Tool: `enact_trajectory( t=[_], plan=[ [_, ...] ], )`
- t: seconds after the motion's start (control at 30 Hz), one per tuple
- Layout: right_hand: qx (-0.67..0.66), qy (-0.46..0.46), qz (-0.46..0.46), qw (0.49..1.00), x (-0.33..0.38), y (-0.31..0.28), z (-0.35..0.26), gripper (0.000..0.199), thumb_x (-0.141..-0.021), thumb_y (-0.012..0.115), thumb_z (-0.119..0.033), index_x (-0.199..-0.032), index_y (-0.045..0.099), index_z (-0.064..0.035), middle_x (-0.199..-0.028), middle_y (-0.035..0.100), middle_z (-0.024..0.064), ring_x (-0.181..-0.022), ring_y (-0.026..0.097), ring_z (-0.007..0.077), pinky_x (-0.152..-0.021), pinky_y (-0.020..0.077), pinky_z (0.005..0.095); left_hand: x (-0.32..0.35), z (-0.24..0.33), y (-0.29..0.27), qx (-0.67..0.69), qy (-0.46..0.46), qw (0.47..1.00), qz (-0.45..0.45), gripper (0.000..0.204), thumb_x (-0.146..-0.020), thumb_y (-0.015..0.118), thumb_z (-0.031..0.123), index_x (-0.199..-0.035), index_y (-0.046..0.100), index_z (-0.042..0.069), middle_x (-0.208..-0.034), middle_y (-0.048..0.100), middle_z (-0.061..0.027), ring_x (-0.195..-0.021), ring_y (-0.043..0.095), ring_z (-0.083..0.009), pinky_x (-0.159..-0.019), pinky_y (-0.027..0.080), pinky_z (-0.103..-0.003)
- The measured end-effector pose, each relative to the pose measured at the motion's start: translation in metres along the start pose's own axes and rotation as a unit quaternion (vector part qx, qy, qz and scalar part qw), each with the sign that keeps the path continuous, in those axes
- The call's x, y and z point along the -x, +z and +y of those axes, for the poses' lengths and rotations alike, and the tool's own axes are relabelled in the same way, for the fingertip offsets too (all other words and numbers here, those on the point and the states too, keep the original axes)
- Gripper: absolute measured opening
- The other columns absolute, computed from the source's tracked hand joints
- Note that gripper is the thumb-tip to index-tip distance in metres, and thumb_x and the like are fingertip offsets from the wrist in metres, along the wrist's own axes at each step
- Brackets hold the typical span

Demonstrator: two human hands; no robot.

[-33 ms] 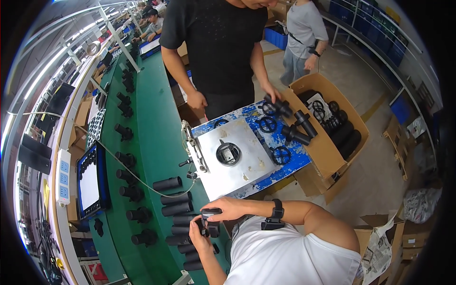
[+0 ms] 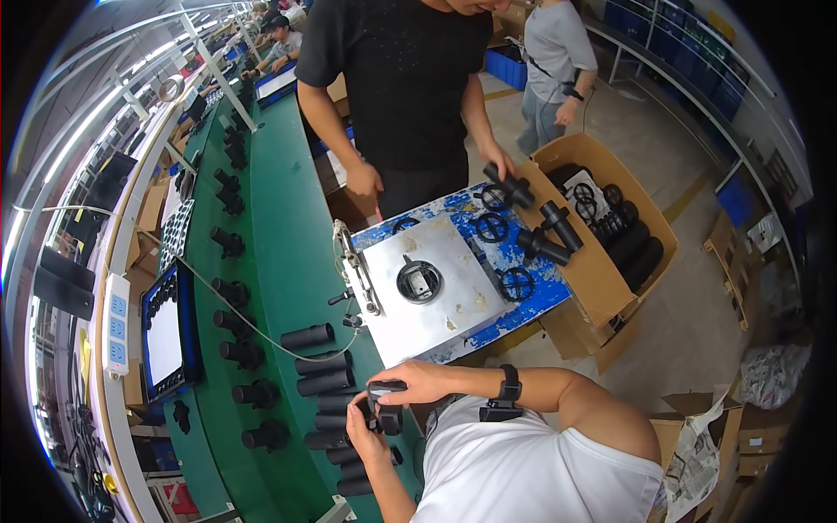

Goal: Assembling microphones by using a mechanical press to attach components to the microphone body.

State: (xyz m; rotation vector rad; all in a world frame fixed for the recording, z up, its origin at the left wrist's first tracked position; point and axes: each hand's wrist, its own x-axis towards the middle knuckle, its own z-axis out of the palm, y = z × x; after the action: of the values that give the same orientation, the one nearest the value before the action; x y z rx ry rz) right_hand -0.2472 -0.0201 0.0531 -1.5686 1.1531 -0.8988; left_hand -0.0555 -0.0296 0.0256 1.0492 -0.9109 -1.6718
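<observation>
**Both hands on a small black part at the line's near end**

Green conveyor belt point(image 2: 288, 253) runs away up the left of the view, dotted with black fittings, with a dark tablet screen point(image 2: 167, 336) at its outer edge and a cluster of black cylinders point(image 2: 324, 383) lying near the person's hands. Right of the belt stands a blue-flecked work table point(image 2: 536, 292) bearing a square metal fixture plate point(image 2: 440, 309) with a round hole at its middle; a co-worker in black leans over the table's far end, and an open cardboard box point(image 2: 602, 279) of black parts sits furthest right.

The left hand point(image 2: 366, 431) cups a small black part point(image 2: 385, 408) from below, fingers curled shut around it. The right hand point(image 2: 418, 379), watch at the wrist, closes over its top, fingers together and pressed on. The part sits just off the belt's near edge, close to the person's chest.

It looks like rigid moulded plastic or metal: probably stiff, fairly light, not fragile, smooth enough to slip. Gripping its body from both sides seems the surest hold.
</observation>
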Motion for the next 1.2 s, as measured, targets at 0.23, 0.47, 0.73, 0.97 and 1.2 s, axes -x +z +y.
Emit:
enact_trajectory(
  t=[0.23,0.47,0.73,0.97,1.2],
  plan=[
    [-0.246,0.084,0.012,0.965,-0.007,-0.009,-0.026,0.039,-0.09,0.065,-0.029,-0.117,0.056,-0.0023,-0.091,0.065,0.0066,-0.059,0.057,0.0107,-0.055,0.0478,0.0262,0.0,0.023,0.017,0.0,0.039,0.999,-0.003,0.045,-0.098,0.052,0.03,-0.131,0.05,0.0,-0.101,0.06,-0.0059,-0.082,0.057,-0.01,-0.072,0.047,-0.023],
    [-0.274,-0.049,0.067,0.958,0.006,-0.041,-0.047,0.046,-0.079,0.072,-0.007,-0.12,0.054,0.0001,-0.113,0.059,0.0072,-0.105,0.057,0.015,-0.091,0.0467,0.0292,-0.016,0.063,0.05,0.029,0.111,0.983,-0.144,0.051,-0.092,0.058,0.015,-0.138,0.042,0.0,-0.123,0.058,-0.0142,-0.065,0.052,-0.0116,-0.059,0.042,-0.024],
    [-0.181,-0.012,0.051,0.982,0.009,-0.041,-0.076,0.048,-0.071,0.072,-0.004,-0.116,0.057,0.0016,-0.117,0.059,0.0128,-0.108,0.058,0.0197,-0.095,0.0439,0.0312,-0.009,0.069,0.038,0.089,0.127,0.96,-0.235,0.057,-0.088,0.063,0.011,-0.139,0.041,-0.003,-0.127,0.052,-0.0147,-0.083,0.058,-0.0117,-0.068,0.048,-0.024],
    [0.072,-0.176,0.121,0.974,0.003,-0.035,-0.093,0.045,-0.063,0.077,-0.001,-0.106,0.063,0.0003,-0.108,0.062,0.0163,-0.1,0.062,0.0243,-0.085,0.0492,0.0315,-0.006,0.068,0.03,0.05,0.135,0.97,-0.197,0.06,-0.086,0.069,0.021,-0.135,0.045,-0.005,-0.124,0.056,-0.0192,-0.075,0.061,-0.0128,-0.063,0.05,-0.024],
    [0.149,-0.21,0.154,0.954,0.0,-0.037,-0.101,0.044,-0.061,0.078,0.0,-0.102,0.064,-0.0009,-0.104,0.064,0.0163,-0.093,0.064,0.027,-0.081,0.0505,0.0323,-0.007,0.067,0.028,0.043,0.133,0.969,-0.203,0.066,-0.089,0.065,0.041,-0.132,0.048,-0.007,-0.106,0.059,-0.0113,-0.069,0.057,-0.0128,-0.062,0.046,-0.025]
  ],
)
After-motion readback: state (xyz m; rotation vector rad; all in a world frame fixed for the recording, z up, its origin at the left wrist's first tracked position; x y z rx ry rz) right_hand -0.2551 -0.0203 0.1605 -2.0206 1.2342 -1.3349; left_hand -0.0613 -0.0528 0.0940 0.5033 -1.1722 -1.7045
